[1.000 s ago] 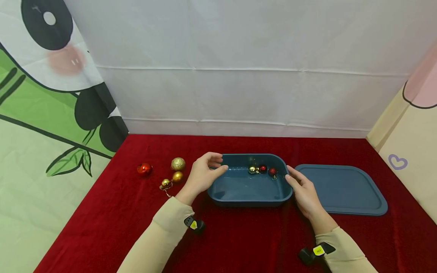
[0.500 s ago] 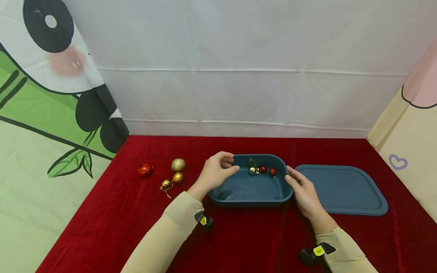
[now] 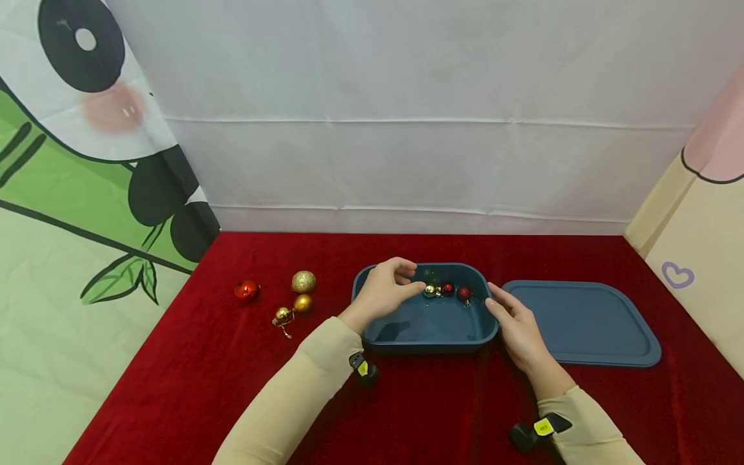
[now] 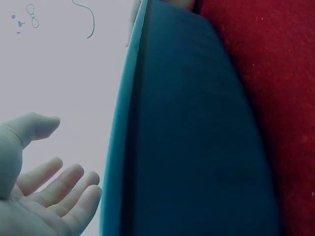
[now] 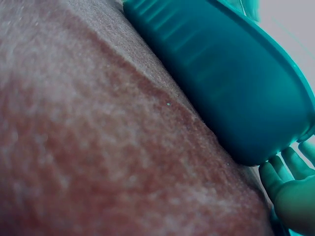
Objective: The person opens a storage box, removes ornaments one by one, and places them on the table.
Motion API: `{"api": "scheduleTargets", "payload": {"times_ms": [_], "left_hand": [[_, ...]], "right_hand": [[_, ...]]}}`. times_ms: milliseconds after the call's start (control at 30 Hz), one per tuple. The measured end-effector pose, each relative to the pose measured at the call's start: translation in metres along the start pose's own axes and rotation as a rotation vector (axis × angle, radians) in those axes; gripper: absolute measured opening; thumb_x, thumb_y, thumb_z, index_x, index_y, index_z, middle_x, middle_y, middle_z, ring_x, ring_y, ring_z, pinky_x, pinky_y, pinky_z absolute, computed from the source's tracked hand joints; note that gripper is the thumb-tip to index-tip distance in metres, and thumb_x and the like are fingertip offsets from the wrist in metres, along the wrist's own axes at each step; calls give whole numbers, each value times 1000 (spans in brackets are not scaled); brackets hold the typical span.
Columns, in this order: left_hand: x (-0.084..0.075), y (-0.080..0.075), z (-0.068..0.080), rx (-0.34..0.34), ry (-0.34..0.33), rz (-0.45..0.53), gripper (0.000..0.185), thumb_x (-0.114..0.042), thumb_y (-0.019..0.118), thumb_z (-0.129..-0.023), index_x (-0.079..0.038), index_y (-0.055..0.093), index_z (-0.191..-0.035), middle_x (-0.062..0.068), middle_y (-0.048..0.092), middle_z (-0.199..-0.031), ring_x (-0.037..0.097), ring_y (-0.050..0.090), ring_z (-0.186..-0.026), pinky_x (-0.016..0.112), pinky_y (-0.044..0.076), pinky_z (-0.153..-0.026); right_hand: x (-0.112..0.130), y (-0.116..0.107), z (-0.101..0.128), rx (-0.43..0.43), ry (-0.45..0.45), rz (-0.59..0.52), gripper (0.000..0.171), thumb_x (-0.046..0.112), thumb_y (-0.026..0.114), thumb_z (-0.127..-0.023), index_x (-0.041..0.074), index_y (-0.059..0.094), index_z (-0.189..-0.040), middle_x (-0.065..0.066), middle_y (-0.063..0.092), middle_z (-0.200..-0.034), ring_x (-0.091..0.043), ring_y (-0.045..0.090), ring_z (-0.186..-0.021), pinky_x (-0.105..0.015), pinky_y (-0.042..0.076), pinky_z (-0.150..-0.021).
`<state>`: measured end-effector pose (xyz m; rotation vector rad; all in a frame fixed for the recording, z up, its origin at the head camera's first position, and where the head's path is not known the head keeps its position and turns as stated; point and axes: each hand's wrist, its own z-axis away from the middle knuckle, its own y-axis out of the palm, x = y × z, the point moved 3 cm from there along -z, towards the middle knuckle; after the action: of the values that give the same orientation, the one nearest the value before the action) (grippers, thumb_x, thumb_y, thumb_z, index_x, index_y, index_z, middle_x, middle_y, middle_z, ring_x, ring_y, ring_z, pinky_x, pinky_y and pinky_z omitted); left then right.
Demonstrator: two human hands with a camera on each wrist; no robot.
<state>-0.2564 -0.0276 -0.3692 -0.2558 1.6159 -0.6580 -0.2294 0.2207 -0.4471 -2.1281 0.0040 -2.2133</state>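
Note:
A blue plastic bin point(image 3: 429, 345) stands on the red cloth point(image 3: 442, 407). Inside, near its far wall, lie a small gold bauble point(image 3: 429, 290) and two small red baubles point(image 3: 447, 288) point(image 3: 464, 294). My left hand point(image 3: 415, 284) reaches over the bin's left rim with relaxed fingers, its fingertips just short of the gold bauble, holding nothing. In the left wrist view the left hand point(image 4: 54, 194) shows an open palm beside the bin's wall point(image 4: 197, 137). My right hand point(image 3: 494, 302) rests with straight fingers against the bin's right rim. The right wrist view shows its fingers point(image 5: 290, 182) beside the bin point(image 5: 231, 83).
The bin's blue lid point(image 3: 581, 321) lies flat to the right. Left of the bin sit a red bauble point(image 3: 246, 290), a glittery gold bauble point(image 3: 303, 281) and two smaller gold ones point(image 3: 302, 302) point(image 3: 282, 313). White and printed screens wall the table.
My left hand has moved right from the bin's left rim, over it, toward the baubles inside. The right hand has stayed on the right rim.

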Motion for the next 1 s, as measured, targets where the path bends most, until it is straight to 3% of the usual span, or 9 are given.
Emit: {"api": "scheduleTargets", "payload": {"times_ms": [400,667,1000], "left_hand": [[6,20,-19,63,-66,9,42,-31,66,-88,-10,58,-124,5,61,-119,20,58,-101,32,52,-79],[9,33,-27,73,-78,-37,41,-30,66,-88,-8,59,-122,7,61,-116,21,57,-105,33,51,-84],[7,39,-34,121,-13,-123,44,-24,66,-88,-7,56,-128,10,57,-130,25,55,-110,39,48,-91]], "right_hand": [[-1,0,0,1,0,7,63,38,51,-96,10,30,-148,-13,33,-149,0,49,-113,-10,45,-87],[0,0,0,-2,2,12,63,39,51,-96,10,31,-148,-12,33,-149,1,48,-113,-11,45,-88],[0,0,-1,-7,-10,9,62,37,52,-96,9,32,-148,-13,34,-148,0,49,-113,-11,45,-88]]}}
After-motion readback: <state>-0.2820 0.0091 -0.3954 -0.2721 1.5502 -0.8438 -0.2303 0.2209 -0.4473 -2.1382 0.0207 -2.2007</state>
